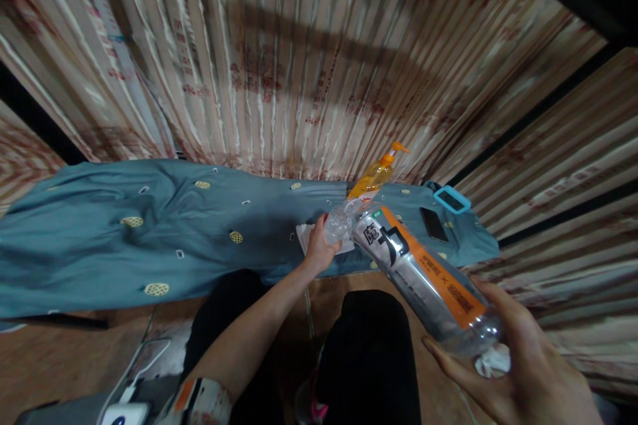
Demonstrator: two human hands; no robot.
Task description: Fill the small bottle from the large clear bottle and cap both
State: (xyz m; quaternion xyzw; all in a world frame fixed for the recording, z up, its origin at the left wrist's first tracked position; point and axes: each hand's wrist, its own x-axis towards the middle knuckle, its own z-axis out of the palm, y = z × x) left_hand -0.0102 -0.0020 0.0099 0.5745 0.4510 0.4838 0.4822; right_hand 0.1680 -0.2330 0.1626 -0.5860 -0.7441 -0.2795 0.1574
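My left hand (323, 244) is closed around a clear cup-like plastic piece (340, 220) above the cloth-covered bench. In my right hand (528, 352) is a plastic bottle (421, 272) with a silver and orange label, gripped near its base. The bottle is tilted, its far end against or just beside the clear piece; I cannot tell whether they touch. A crumpled white tissue (493, 362) shows between the right hand's fingers by the bottle's base. White paper (302, 234) lies partly under my left hand. Just behind stands a pump bottle (371, 179) of yellow-orange liquid.
A blue-green patterned cloth (189, 212) covers the long bench. Toward its right end are a black phone (433, 224) and a blue-framed device (452, 200). A pleated curtain (299, 66) hangs behind. A white device with a cable (125, 413) is at lower left.
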